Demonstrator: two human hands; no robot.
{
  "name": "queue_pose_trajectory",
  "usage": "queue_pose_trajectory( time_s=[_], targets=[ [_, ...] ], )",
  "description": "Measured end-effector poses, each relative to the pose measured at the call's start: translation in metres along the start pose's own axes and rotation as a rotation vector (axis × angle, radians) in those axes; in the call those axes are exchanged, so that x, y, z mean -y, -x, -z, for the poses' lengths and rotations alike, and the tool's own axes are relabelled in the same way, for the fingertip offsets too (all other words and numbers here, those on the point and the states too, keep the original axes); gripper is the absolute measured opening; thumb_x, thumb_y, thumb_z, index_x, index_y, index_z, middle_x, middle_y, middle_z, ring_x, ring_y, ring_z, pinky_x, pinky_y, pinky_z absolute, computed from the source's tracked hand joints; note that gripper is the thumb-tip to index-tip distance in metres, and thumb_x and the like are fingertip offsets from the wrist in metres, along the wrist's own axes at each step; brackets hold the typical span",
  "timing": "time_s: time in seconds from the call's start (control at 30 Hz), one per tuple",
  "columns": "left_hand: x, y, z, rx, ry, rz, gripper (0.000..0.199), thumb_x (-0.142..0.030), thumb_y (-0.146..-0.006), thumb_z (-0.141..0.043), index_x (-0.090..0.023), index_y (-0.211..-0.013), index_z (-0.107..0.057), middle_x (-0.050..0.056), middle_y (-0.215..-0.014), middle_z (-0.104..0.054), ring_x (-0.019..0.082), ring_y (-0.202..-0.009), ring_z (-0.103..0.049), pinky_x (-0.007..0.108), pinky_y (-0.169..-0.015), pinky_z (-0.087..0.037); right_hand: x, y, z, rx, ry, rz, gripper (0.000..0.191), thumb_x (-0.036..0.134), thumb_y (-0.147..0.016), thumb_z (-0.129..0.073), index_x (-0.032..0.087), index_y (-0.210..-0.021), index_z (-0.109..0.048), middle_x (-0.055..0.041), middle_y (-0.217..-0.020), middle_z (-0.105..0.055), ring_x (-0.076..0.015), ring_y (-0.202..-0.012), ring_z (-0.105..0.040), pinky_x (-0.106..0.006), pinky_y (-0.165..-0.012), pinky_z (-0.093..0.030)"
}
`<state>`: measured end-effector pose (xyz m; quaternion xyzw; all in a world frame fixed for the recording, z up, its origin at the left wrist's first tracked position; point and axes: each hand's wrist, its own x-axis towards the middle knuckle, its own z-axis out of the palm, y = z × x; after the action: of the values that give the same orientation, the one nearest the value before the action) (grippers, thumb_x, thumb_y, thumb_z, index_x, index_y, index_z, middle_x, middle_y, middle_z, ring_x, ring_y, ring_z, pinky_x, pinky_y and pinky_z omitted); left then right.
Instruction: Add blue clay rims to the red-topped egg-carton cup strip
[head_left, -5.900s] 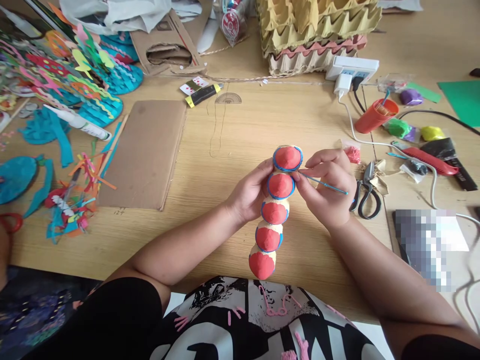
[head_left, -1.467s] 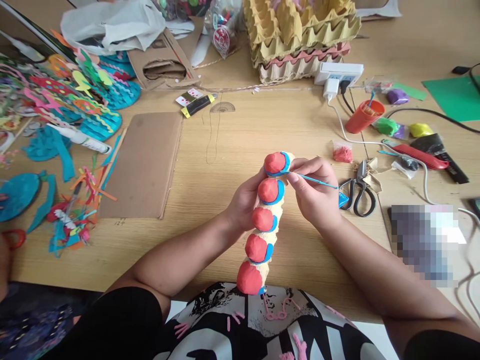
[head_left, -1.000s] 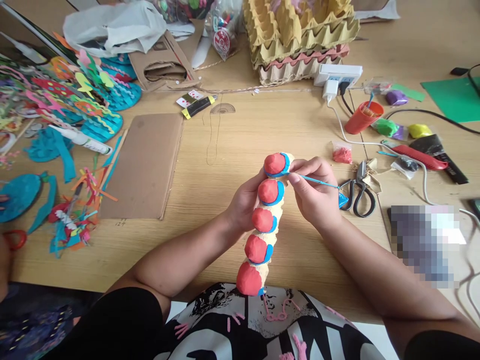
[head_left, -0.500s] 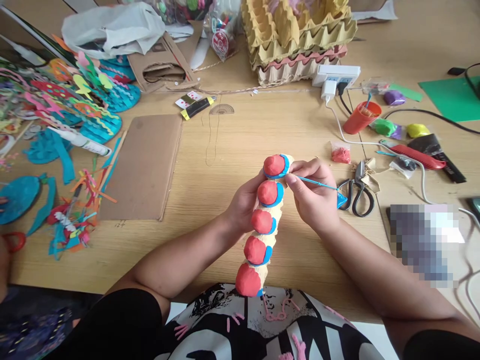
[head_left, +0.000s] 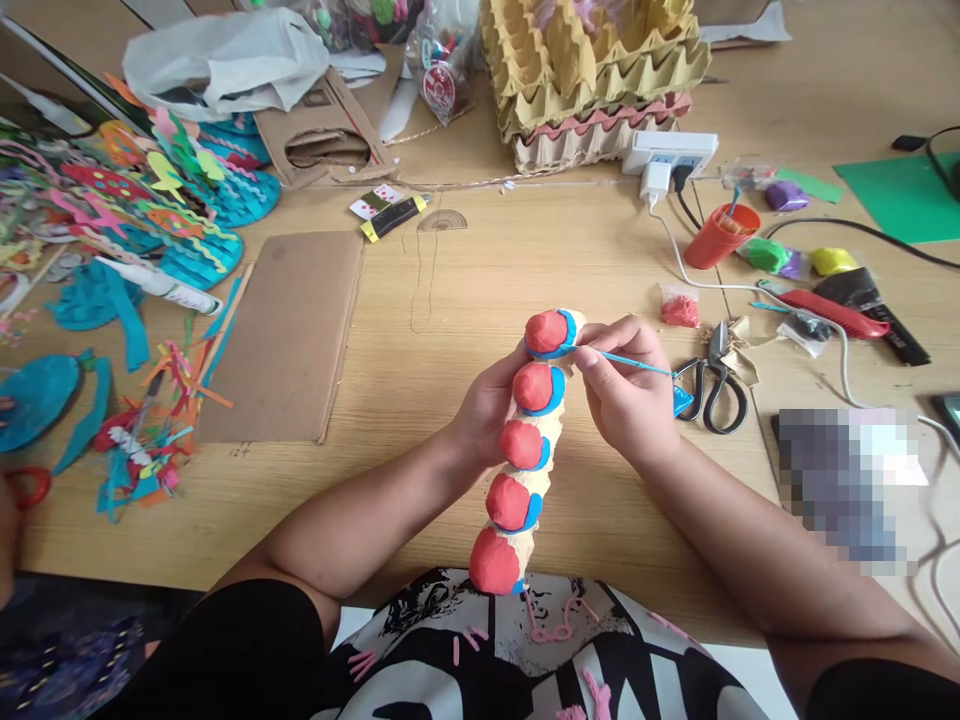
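A cream egg-carton strip [head_left: 541, 437] runs from near my shirt up to my hands. Several of its bumps carry red clay [head_left: 533, 387] with blue clay [head_left: 556, 392] along their right sides. My left hand [head_left: 491, 405] is wrapped round the strip's far part from the left, some fingers hidden behind it. Between thumb and fingers, my right hand [head_left: 626, 385] pinches a thin blue stick [head_left: 634, 361], whose tip touches the blue clay on the farthest bump.
Black-handled scissors [head_left: 716, 385] lie right of my right hand, near a red cup [head_left: 721, 236] and a power strip [head_left: 670, 153]. Cardboard [head_left: 281, 335] lies left. Egg trays [head_left: 592, 90] are stacked at the back. A person's hand shows at the far left edge.
The blue stick's tip has shifted slightly left on the farthest bump. Both hands keep nearly the same place and hold.
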<state>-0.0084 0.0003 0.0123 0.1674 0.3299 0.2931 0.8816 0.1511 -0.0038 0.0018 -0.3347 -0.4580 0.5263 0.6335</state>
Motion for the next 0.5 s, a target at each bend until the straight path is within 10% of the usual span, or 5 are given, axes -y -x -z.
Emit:
queue_pose_trajectory(
  time_s=[0.5],
  targets=[
    [-0.003,0.002,-0.003,0.070,0.126,0.057,0.043,-0.061,-0.103,-0.045,-0.024,-0.084,-0.058,-0.006,-0.049,-0.039,0.011,-0.037,-0.032,0.026,-0.041,-0.032,0.012,-0.006,-0.008,0.022,-0.098,-0.076,0.035,0.040,-0.076,-0.092,0.026,-0.076,-0.060,0.0044,-0.083,-0.069,-0.0110,-0.073,-0.063,-0.033,-0.082,-0.056]
  ],
)
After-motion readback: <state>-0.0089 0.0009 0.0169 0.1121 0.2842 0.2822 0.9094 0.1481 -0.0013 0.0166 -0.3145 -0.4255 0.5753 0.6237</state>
